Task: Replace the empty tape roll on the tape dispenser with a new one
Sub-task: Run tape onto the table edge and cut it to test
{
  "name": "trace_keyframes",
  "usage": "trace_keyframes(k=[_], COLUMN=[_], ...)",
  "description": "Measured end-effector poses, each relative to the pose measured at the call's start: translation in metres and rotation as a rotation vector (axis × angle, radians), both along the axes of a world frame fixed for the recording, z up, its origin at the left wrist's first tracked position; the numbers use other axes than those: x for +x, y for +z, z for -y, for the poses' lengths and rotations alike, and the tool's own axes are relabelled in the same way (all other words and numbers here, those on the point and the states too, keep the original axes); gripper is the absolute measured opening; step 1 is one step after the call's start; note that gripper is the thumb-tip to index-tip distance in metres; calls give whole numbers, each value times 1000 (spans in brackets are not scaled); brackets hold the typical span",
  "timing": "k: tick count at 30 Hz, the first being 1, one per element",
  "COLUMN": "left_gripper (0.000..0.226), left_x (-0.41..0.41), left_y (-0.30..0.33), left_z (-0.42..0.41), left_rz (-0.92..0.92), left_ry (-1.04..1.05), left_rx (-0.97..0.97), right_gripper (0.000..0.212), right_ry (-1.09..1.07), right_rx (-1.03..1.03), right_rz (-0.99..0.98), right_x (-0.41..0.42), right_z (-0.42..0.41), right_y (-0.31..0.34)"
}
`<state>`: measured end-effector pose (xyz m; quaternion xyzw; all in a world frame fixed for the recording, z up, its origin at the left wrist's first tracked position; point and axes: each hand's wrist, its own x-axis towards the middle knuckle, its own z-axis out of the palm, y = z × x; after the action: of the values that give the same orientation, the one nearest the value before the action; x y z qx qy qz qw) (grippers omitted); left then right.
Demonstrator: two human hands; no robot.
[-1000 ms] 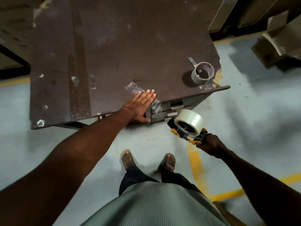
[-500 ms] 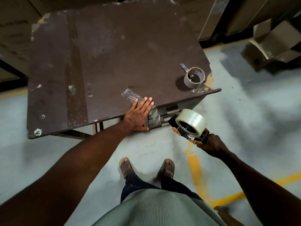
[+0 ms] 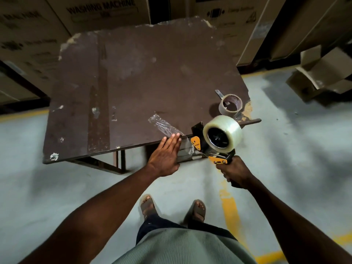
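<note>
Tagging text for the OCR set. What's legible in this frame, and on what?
"WASHING MACHINE": printed on the cardboard box behind the table.
Smaller line under it on that box: blurred, unreadable.
Box at far left: several lines of print, too blurred to read.
Box at upper right: handling symbols and small print, unreadable.
Tape dispenser, new tape roll, empty roll: no readable text.
</note>
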<state>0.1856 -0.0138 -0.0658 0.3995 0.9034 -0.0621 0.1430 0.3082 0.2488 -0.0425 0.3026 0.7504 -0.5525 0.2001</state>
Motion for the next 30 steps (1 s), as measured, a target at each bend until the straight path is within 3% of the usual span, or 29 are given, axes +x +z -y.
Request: trace_keyframes(k=[4,13,23,30], left_gripper=[97,94,93,92], left_x=[4,-19,-100,-128], left_y=[15,34,21,21], left_z=[13,48,74,79], left_rz=[-26,-57,-52,-101], left_ry=[109,298,287,322], left_rx=[62,112,201,233], right_gripper=[20,31,9,4], right_ry=[-44,-118,-181,-152], right_rx=[-263,-592,-610,-618], right_rz=[-30,75,118,169], right_x=[-29,-130,-256,-315], right_z=[18,66,106,106], right_y=[10,33,33,18])
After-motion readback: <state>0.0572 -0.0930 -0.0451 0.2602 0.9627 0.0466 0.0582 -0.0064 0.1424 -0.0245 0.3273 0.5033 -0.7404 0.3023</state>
